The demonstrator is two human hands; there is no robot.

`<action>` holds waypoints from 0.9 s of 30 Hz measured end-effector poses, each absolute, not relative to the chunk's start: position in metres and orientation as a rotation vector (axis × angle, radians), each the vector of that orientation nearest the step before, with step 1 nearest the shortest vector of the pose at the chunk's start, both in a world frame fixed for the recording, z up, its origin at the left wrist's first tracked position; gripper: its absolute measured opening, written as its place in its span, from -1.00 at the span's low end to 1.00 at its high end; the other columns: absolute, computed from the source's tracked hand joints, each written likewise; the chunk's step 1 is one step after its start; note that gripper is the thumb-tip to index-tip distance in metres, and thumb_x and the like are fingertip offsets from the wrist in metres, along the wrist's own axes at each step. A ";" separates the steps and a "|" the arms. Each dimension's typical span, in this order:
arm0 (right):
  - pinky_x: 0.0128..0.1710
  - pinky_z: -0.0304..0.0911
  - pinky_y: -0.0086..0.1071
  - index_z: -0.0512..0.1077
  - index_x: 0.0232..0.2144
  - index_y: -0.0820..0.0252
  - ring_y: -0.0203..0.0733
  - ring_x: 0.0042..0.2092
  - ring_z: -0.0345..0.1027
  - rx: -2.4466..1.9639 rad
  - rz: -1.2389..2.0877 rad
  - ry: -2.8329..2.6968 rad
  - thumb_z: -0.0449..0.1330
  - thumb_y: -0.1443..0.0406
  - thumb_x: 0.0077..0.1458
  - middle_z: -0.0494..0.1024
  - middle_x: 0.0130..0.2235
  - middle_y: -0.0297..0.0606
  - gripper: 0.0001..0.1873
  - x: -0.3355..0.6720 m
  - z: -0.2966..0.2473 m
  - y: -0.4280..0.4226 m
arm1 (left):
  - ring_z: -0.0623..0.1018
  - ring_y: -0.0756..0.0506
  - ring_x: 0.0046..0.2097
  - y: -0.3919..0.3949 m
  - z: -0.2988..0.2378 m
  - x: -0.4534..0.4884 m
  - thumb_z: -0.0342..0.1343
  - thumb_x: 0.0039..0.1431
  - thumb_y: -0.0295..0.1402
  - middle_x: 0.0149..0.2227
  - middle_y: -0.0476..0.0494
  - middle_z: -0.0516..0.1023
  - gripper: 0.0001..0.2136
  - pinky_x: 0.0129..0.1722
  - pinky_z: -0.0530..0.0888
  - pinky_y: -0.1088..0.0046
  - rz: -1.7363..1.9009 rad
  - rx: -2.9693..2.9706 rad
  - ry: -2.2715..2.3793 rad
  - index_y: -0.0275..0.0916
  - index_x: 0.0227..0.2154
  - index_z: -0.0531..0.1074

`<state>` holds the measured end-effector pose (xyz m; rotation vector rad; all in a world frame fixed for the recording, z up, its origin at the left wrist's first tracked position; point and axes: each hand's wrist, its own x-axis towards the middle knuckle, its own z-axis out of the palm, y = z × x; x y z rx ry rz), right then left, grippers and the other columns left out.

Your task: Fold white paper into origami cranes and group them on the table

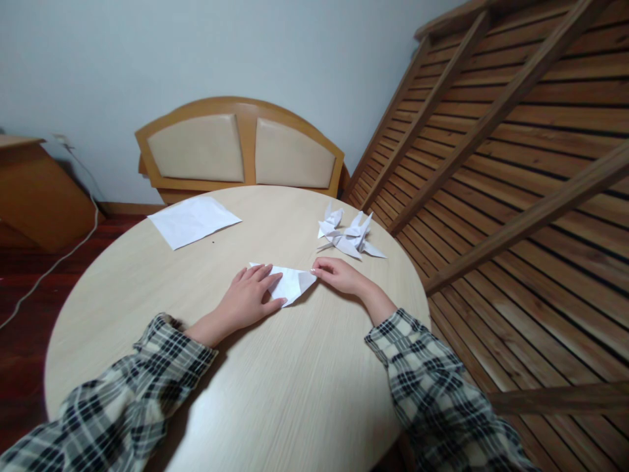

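A folded white paper triangle lies on the round pale wooden table. My left hand rests flat on the paper's left part, fingers stretched out and pressing it down. My right hand has its fingers curled, with the fingertips pressing the paper's right corner against the table. Both sleeves are plaid.
Two or three finished white paper cranes sit at the table's far right. A flat white sheet lies at the far left. Behind the table stands a wooden chair back. A slatted wooden frame leans at the right.
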<state>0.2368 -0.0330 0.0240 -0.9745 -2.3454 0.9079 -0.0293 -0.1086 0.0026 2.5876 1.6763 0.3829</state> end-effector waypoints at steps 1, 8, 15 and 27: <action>-0.23 0.22 -0.32 0.35 -0.41 0.15 -0.20 -0.28 0.30 -0.978 0.886 -2.340 0.08 0.17 0.31 0.43 -0.36 -0.30 -0.73 0.236 0.024 -0.033 | 0.31 -0.40 0.32 -0.108 0.002 -0.030 0.02 0.28 0.07 0.32 -0.29 0.35 -0.44 0.29 0.19 -0.14 0.389 2.593 1.674 -0.14 0.22 0.38; -0.24 0.17 -0.33 0.35 -0.41 0.16 -0.20 -0.29 0.29 -1.003 0.765 -2.280 0.08 0.19 0.31 0.42 -0.38 -0.31 -0.74 0.229 0.017 -0.031 | 0.26 -0.41 0.35 -0.108 0.003 -0.031 0.04 0.27 0.04 0.36 -0.34 0.27 -0.40 0.30 0.17 -0.15 0.308 2.573 1.656 -0.15 0.27 0.32; -0.29 0.12 -0.35 0.34 -0.44 0.17 -0.21 -0.32 0.28 -1.092 0.677 -2.270 0.09 0.23 0.30 0.43 -0.40 -0.32 -0.75 0.223 0.010 -0.027 | 0.19 -0.41 0.40 -0.111 0.000 -0.031 -0.04 0.30 0.01 0.40 -0.29 0.21 -0.40 0.34 0.07 -0.15 0.258 2.592 1.633 -0.13 0.32 0.24; -0.20 0.09 -0.30 0.47 -0.43 0.18 -0.14 -0.25 0.30 -1.279 0.364 -2.302 0.20 0.28 0.24 0.52 -0.39 -0.26 -0.82 0.217 0.001 -0.023 | 0.19 -0.45 0.39 -0.126 0.001 -0.016 -0.10 0.35 -0.05 0.39 -0.42 0.21 -0.43 0.30 0.09 -0.23 0.239 2.567 1.716 -0.24 0.31 0.26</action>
